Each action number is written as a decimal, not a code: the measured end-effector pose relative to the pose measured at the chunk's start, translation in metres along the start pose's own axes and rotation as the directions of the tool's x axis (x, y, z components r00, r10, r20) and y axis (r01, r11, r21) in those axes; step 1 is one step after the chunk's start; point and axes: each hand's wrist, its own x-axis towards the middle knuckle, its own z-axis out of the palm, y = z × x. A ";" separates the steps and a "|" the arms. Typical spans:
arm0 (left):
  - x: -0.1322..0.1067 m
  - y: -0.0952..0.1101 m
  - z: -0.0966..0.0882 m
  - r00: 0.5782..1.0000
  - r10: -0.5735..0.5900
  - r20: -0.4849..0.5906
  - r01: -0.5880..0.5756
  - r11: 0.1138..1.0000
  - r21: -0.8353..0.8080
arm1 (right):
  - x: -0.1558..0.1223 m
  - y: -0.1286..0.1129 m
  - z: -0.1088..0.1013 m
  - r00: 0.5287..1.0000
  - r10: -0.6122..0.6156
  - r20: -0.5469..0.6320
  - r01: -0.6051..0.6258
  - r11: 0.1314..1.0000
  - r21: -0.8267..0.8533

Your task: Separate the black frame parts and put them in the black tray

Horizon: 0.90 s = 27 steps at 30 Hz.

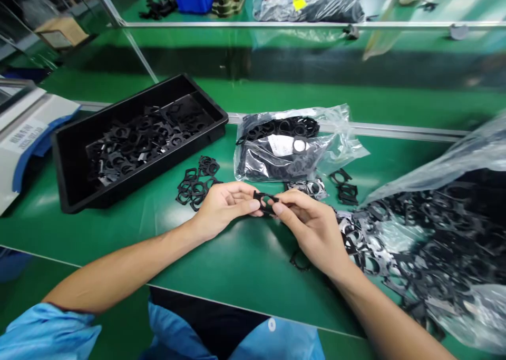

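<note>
Pinching 1 black part (258,196) are 2 hands (225,204) (314,225); the bag's (259,162) white label (281,145) is illegible.

Black ringed part (258,196), green tabletop (221,268), black tray (152,169), blue sleeve (47,332)

A flat, black, holed part (259,197) is held by the bare left hand (227,206) and bare right hand (314,231); a black rectangular tray (158,166) is seen at ten o'clock.
</note>
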 end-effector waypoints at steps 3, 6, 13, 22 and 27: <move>0.000 0.000 -0.001 1.000 -0.008 -0.001 0.008 1.000 0.012 | 0.002 -0.004 -0.001 0.988 0.104 0.115 -0.115 0.989 0.097; 0.000 0.000 -0.002 1.000 -0.010 0.011 0.010 1.000 0.029 | 0.003 -0.007 -0.002 0.977 0.128 0.171 -0.142 0.987 0.074; 0.001 0.000 -0.002 1.000 -0.021 -0.020 0.021 1.000 0.014 | 0.003 -0.003 -0.002 0.987 0.088 0.136 -0.086 0.996 -0.019; 0.003 0.000 -0.004 0.993 -0.098 0.064 0.099 0.995 -0.009 | 0.001 -0.001 -0.001 0.990 0.135 0.034 -0.138 0.987 0.085; 0.005 0.000 -0.008 0.984 -0.107 0.142 0.092 0.990 0.103 | 0.003 -0.004 0.002 0.982 0.185 0.047 -0.189 0.973 0.130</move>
